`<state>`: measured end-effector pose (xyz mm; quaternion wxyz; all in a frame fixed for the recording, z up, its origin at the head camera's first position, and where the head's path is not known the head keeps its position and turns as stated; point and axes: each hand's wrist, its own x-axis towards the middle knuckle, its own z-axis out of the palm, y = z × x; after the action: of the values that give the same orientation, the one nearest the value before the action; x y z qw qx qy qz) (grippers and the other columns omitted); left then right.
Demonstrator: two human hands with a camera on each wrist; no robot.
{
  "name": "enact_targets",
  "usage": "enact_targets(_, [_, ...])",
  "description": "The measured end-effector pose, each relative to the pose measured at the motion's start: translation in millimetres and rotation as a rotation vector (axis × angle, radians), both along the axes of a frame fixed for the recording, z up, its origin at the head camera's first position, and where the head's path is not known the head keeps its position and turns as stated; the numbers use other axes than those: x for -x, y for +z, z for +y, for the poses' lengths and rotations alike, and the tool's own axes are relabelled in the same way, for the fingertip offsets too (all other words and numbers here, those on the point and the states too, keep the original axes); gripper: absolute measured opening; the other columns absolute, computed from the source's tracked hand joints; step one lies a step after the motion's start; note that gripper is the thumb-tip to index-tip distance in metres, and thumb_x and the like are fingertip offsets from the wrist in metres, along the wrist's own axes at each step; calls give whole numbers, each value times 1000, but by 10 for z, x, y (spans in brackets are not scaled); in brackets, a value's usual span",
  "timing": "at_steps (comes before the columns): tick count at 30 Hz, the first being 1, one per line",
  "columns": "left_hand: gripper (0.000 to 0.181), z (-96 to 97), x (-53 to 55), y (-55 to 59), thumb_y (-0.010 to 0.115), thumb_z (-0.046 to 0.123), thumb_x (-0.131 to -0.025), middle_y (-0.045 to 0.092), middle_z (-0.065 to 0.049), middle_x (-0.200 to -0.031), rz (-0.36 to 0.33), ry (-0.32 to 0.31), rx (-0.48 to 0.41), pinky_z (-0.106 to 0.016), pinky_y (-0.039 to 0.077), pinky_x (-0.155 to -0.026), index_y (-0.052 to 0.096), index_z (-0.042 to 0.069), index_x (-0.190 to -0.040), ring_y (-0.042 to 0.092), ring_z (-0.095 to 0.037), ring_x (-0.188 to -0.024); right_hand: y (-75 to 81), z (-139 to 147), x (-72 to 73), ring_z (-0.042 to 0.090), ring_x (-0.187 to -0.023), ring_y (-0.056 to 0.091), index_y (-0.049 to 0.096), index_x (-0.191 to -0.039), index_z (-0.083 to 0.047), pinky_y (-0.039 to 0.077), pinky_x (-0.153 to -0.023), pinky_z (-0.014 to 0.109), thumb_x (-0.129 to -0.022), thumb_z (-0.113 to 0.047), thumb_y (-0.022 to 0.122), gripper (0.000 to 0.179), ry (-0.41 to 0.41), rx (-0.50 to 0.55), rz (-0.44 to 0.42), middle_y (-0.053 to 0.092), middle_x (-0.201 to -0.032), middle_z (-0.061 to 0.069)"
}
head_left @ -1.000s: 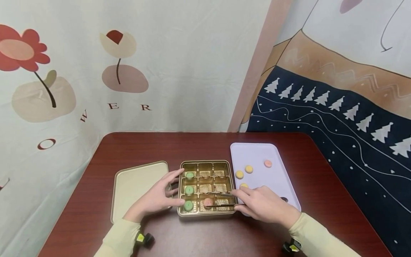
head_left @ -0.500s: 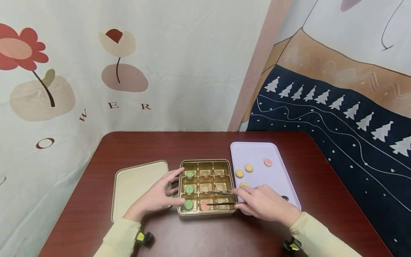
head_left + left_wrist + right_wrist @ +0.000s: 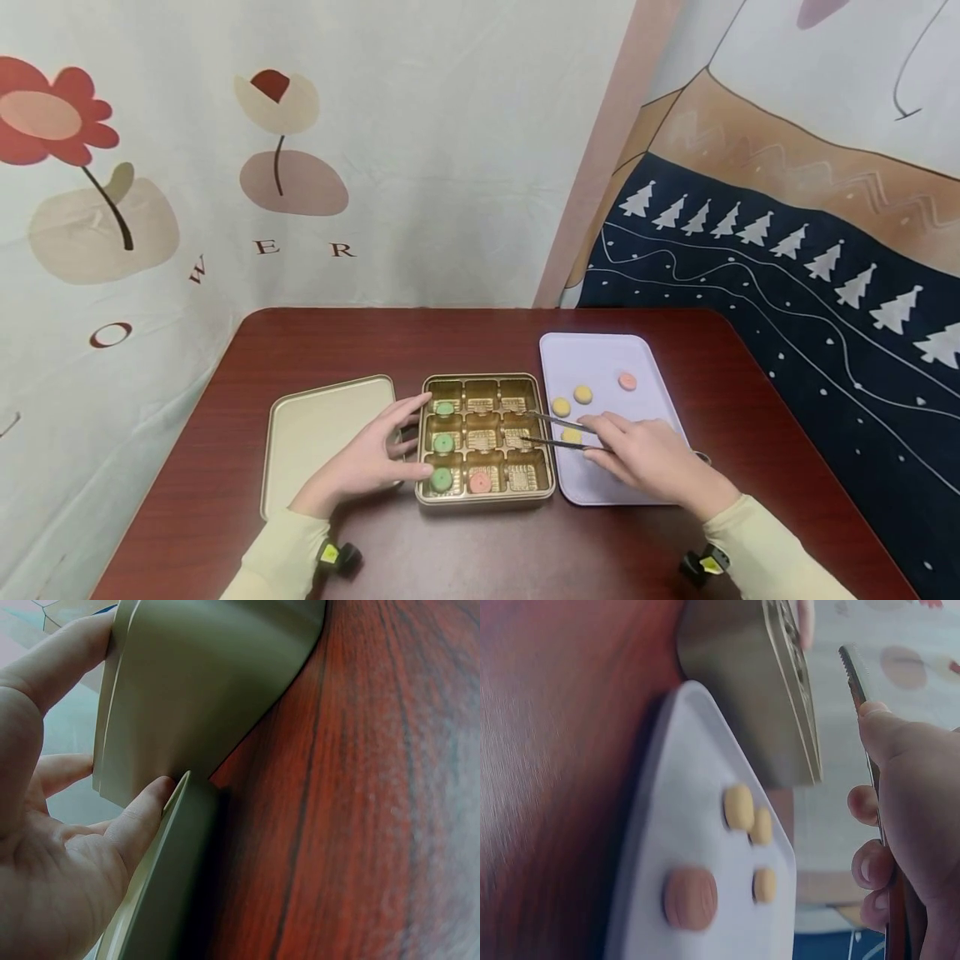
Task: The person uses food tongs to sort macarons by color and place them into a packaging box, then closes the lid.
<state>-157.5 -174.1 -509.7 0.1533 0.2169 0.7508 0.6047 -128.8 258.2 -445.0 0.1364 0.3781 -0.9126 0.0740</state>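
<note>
My left hand [image 3: 370, 456] rests against the left side of a gold square tin [image 3: 480, 500], its thumb and fingertips touching the rim and wall. In my right hand [image 3: 651, 460] is a pair of metal tongs [image 3: 562, 444], tips apart with nothing between them, above the tin's right rim. Inside the tin's gold divider, green macaron-like sweets [image 3: 442, 479] fill the left column. A pink sweet [image 3: 479, 482] lies in the front middle compartment. On the lilac tray [image 3: 600, 358] are three yellow sweets [image 3: 572, 436] and a pink one [image 3: 627, 381].
The tin's cream lid [image 3: 315, 442] lies at the left, its right edge near the tin and partly behind my left hand. In the right wrist view, a pink sweet [image 3: 691, 898] sits on the tray close to the camera. A printed curtain [image 3: 450, 167] hangs behind the table.
The pink sweet has settled slightly leftward in the front middle compartment and is free of the tongs. My right hand and the tongs have moved right and back. My left hand stays put.
</note>
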Motion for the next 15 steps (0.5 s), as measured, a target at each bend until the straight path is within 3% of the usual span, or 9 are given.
enact_targets(7, [109,6,-1,3,93,13,-78,23,-20,-168,5,-5,-12,-37,49,-115,29,14,-166,33,-50,-149,4,251,36,-3,-61,43,63,-132,-20,43,-51,14,-92,-35,82,47,-144,8,-30,63,-84,-14])
enact_targets(15, [109,4,4,0,93,14,-78,21,-21,-168,2,-3,-1,-36,50,-115,29,15,-167,36,-52,-147,-48,505,112,3,-65,47,64,-135,-18,42,-52,19,-94,-34,80,48,-290,-4,-77,61,-83,-11])
